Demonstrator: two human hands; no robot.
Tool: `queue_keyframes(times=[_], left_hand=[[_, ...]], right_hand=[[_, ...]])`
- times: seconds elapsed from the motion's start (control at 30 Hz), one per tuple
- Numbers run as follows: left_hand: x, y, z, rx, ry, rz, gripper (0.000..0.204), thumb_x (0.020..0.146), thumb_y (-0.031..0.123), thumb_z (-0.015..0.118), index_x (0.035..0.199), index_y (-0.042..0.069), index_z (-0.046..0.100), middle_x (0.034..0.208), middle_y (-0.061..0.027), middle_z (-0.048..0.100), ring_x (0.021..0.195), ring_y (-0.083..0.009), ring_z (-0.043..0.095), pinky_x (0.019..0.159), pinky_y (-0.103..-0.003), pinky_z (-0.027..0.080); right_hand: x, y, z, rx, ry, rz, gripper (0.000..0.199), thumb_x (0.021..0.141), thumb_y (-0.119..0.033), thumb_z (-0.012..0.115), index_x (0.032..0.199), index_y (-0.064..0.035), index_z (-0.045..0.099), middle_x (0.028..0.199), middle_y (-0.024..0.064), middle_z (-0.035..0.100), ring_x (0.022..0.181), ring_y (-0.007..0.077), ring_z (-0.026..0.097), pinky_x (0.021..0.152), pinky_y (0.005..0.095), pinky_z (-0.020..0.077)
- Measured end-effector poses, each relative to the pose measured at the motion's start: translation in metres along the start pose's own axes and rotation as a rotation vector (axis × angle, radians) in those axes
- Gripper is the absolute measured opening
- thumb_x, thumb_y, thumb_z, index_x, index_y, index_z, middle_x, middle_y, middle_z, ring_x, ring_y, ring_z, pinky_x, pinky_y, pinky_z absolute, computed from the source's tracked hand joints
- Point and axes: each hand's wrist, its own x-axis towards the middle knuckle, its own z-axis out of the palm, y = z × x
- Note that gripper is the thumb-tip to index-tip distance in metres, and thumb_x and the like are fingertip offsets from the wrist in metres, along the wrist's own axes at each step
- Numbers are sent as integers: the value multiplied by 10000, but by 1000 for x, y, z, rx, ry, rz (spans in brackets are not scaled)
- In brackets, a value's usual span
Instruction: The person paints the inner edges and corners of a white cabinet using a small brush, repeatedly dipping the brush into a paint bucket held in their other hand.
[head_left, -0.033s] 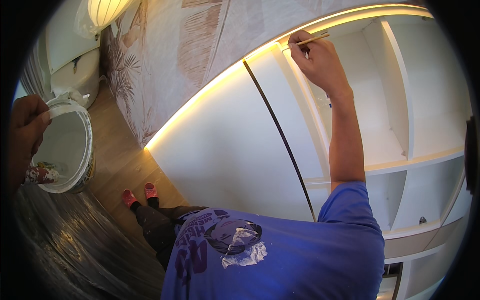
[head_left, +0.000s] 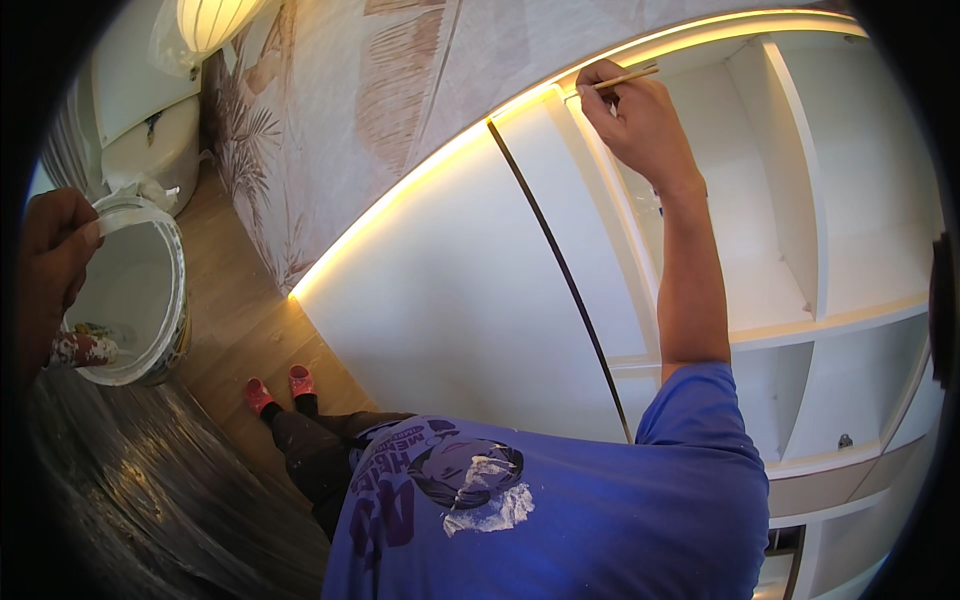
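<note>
My right hand (head_left: 640, 120) is raised to the lit edge of a white cabinet (head_left: 440, 270), pinching a thin wooden-handled paintbrush (head_left: 628, 77). The brush's working end is close to the pale strip at the cabinet's corner; whether it touches is too small to tell. At the far left my left hand (head_left: 60, 240) is closed on the rim of a white bucket (head_left: 172, 260), partly cut off by the picture's dark edge. White smears coat the bucket's rim and inner wall. A red, paint-spattered handle (head_left: 82, 350) lies across its near side, its far end inside.
Open white shelves (head_left: 870, 180) with upright dividers fill the right side. A light strip (head_left: 400, 195) runs between cabinet and patterned wall (head_left: 340, 110). Clear plastic sheeting (head_left: 150, 490) covers the lower left. A glowing lantern lamp (head_left: 212, 22) stands at the upper left, above wooden flooring (head_left: 235, 290).
</note>
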Motion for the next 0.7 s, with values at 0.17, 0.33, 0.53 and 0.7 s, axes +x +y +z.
queue_keyframes(times=[0.17,0.33,0.53,0.7], left_hand=[[1,5,0,23,1,-8,215,1040,243,526,904,80,561,608,54,408,509,-46,367,473,-272,307],[1,9,1,30,-8,-18,212,1040,240,525,907,78,562,610,49,408,513,-48,370,475,-273,307],[-1,13,-2,36,-17,-32,209,1039,235,523,911,75,562,612,43,408,518,-49,373,477,-273,308],[-4,17,-3,22,-47,-56,206,1039,232,522,915,72,563,614,38,408,522,-51,375,479,-273,308]], right_hand=[[6,3,7,11,28,-33,164,960,-147,588,924,4,640,586,86,561,517,182,483,549,352,406],[7,5,11,17,77,-77,172,976,-148,579,946,4,655,593,91,574,515,185,491,555,353,418],[0,-2,2,-24,1,9,172,979,-141,582,964,6,669,598,94,581,511,189,495,553,348,424],[2,-4,3,16,66,-44,172,976,-137,581,917,10,647,572,93,541,492,181,458,531,354,397]])
